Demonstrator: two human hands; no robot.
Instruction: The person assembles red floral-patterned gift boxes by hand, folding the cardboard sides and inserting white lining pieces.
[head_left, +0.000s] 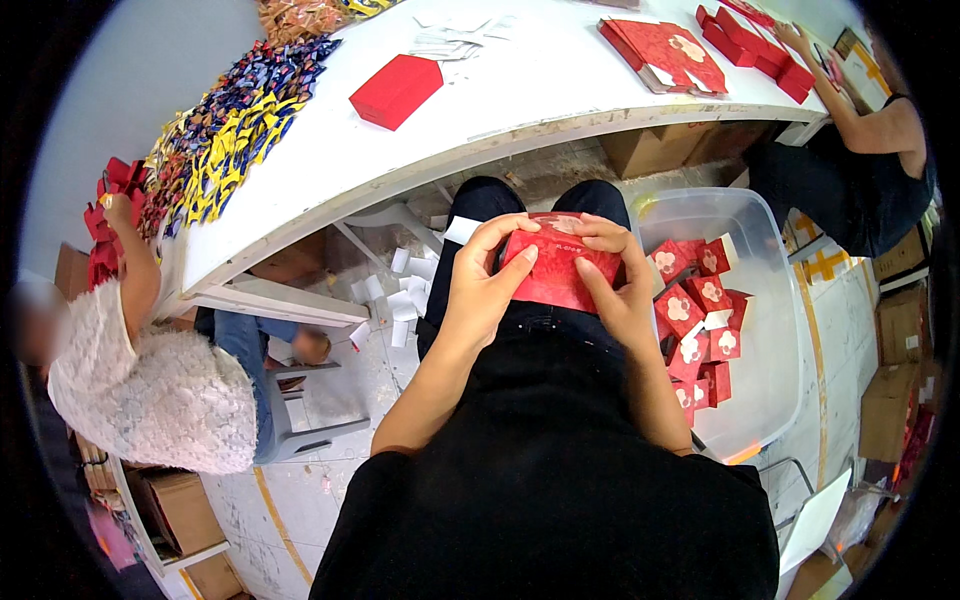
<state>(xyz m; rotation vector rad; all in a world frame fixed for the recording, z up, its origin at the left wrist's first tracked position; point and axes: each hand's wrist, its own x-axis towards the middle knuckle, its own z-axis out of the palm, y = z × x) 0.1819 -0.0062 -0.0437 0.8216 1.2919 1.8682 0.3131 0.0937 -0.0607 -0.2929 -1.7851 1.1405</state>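
Note:
Above my lap, both hands hold a red gift box (pixel 560 268) with a pale flower design on its far part. My left hand (pixel 488 275) grips its left side, with the thumb lying on the front face. My right hand (pixel 622 285) closes on the right side, its fingers curled over the top and its thumb pressed on the face. To my right stands a clear plastic bin (pixel 765 370) with several small red flower-printed boxes (pixel 690 312) piled in it. A small white paper piece (pixel 460 230) shows beside my left fingers.
On the white table (pixel 520 90) ahead lie a plain red box (pixel 397 92), a stack of red printed card (pixel 665 55) and heaped wrapped packets (pixel 245 125). A person (pixel 150 370) sits at left, another (pixel 850 170) at right. White scraps (pixel 405 295) litter the floor.

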